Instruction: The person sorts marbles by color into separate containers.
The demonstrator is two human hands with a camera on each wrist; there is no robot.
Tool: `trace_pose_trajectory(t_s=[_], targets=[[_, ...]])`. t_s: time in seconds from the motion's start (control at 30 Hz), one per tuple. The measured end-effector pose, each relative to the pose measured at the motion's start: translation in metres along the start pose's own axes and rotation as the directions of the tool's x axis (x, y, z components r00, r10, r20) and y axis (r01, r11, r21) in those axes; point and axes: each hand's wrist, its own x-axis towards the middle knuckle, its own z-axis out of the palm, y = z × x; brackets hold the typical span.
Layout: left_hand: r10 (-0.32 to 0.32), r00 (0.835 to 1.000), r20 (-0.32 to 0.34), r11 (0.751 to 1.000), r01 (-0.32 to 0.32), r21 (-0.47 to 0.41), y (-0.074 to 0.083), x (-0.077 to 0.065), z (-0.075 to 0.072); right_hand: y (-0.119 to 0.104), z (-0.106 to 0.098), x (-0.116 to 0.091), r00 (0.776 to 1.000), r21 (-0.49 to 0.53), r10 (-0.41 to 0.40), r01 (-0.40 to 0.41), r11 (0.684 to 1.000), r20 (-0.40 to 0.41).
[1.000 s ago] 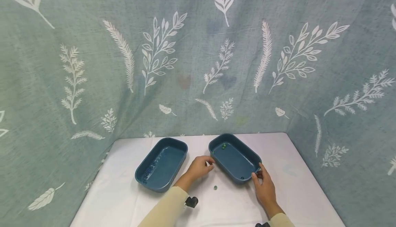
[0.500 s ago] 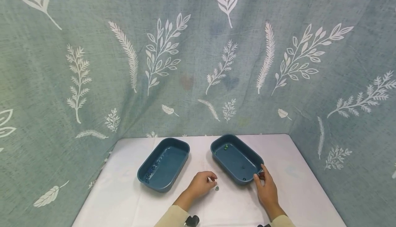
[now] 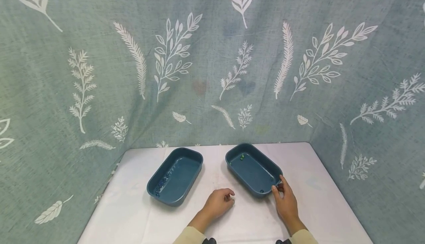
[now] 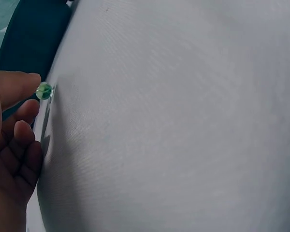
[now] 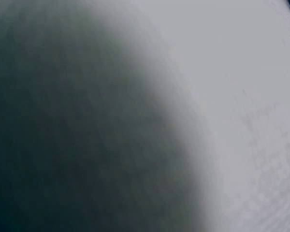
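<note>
My left hand (image 3: 219, 202) is low over the white tabletop between two dark teal trays. In the left wrist view, its thumb and fingertips pinch a clear green marble (image 4: 44, 91) close to the cloth; the hand hides this marble in the head view. My right hand (image 3: 286, 203) grips the near right corner of the right tray (image 3: 254, 173), thumb and fingers at its rim. A pair of green marbles (image 3: 242, 157) lies at that tray's far end, and a dark marble (image 3: 262, 191) sits in its near corner. The right wrist view shows only blurred shadow and cloth.
To the left stands the second teal tray (image 3: 180, 179), with several dark blue marbles (image 3: 161, 185) along its left side. A white cloth (image 3: 315, 207) covers the table. Leaf-patterned green curtains (image 3: 212, 70) enclose the back and sides.
My left hand has come from the right tray's left edge down toward the loose green marble and now pinches it. My right hand has kept its grip on the tray corner.
</note>
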Motion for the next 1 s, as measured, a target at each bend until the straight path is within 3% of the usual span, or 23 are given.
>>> trace_pose_trajectory(t_s=[0.23, 0.7, 1.0], targets=[[-0.007, 0.999, 0.035, 0.999, 0.005, 0.045, -0.0028, 0.0016, 0.0022, 0.0022, 0.0012, 0.0004, 0.999, 0.013, -0.032, 0.032, 0.999, -0.018], [0.002, 0.999, 0.034, 0.991, -0.007, 0.134, 0.0030, 0.0031, 0.0043, 0.0055, 0.0030, 0.0038, 0.998, 0.005, -0.061, 0.061, 0.998, -0.025], [0.026, 1.000, 0.013, 0.996, -0.027, 0.081, 0.0006, -0.0036, 0.0023, 0.0030, 0.0002, 0.0031, 0.998, 0.007, -0.058, 0.058, 0.998, -0.039]])
